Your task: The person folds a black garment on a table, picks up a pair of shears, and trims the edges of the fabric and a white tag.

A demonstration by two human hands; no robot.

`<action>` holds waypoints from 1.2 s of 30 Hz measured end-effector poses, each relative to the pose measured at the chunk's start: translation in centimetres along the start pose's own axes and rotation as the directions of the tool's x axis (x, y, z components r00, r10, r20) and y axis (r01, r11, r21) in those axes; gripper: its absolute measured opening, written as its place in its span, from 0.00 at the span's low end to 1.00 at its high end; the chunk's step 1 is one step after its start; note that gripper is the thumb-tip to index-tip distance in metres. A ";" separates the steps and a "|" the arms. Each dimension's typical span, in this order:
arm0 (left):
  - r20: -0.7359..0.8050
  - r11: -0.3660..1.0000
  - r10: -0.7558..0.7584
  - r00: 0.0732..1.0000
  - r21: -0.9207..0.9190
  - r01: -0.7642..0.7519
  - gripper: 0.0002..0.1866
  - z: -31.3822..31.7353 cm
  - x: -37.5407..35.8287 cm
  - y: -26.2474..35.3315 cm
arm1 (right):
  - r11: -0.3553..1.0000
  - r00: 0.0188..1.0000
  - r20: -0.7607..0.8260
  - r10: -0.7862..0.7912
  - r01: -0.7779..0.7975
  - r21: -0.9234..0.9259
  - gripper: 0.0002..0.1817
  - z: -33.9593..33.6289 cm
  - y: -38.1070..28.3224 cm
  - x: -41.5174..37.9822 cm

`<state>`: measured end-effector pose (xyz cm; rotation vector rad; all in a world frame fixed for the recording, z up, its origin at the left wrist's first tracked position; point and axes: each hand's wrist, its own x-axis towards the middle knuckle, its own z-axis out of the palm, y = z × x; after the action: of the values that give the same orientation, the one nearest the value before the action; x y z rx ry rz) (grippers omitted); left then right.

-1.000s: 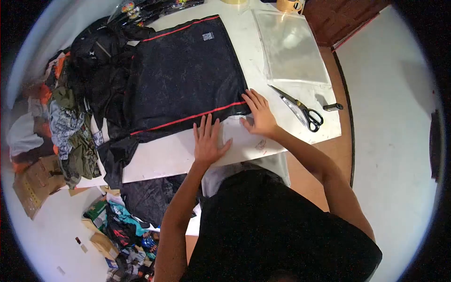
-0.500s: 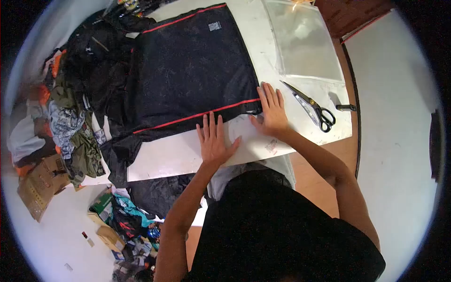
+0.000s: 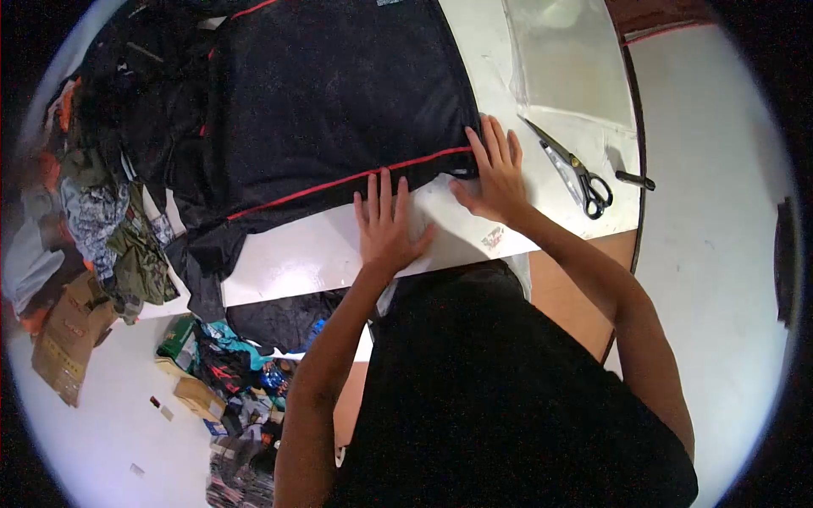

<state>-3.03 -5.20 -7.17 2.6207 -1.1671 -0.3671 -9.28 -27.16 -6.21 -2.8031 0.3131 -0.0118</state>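
Note:
A black garment (image 3: 339, 93) with red piping along its sides lies spread flat on the white table (image 3: 288, 267). My left hand (image 3: 387, 229) rests flat with fingers apart, its fingertips on the garment's near edge by the red line. At the garment's right corner, my right hand (image 3: 498, 178) lies with spread fingers touching the hem. Neither hand is wrapped around anything. To the right of that hand, black-handled scissors (image 3: 584, 178) lie on the table, beside a narrow clear or silvery strip (image 3: 561, 169).
A translucent plastic sheet (image 3: 572, 59) covers the table's far right. A small black object (image 3: 635, 179) sits at the right edge. Camouflage clothes (image 3: 135, 245) are heaped at left, near a cardboard box (image 3: 72, 339). More clothes and boxes (image 3: 229, 364) lie below the table.
The view has shifted, so the garment and table appear higher. Both hands keep nearly the same flat placement at the garment's near edge.

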 end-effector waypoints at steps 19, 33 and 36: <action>0.063 0.999 -0.005 0.998 0.044 0.002 0.48 -0.2 1.0 -0.1 | 0.996 0.999 0.040 -0.001 -0.003 0.086 0.52 0.1 0.7 0.3; -0.395 0.987 0.090 0.914 -0.091 -0.136 0.36 0.6 0.0 -0.2 | 0.853 0.845 -0.414 -0.337 0.461 0.246 0.12 -0.1 0.8 -1.6; -0.456 0.979 0.068 0.887 -0.139 -0.147 0.30 0.9 0.0 -0.6 | 0.849 0.838 -0.331 -0.433 0.503 0.162 0.10 0.5 0.7 -1.7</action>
<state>-2.89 -4.93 -8.22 2.3036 -1.0585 0.1560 -11.06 -27.27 -6.82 -2.5525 -0.3122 -0.5329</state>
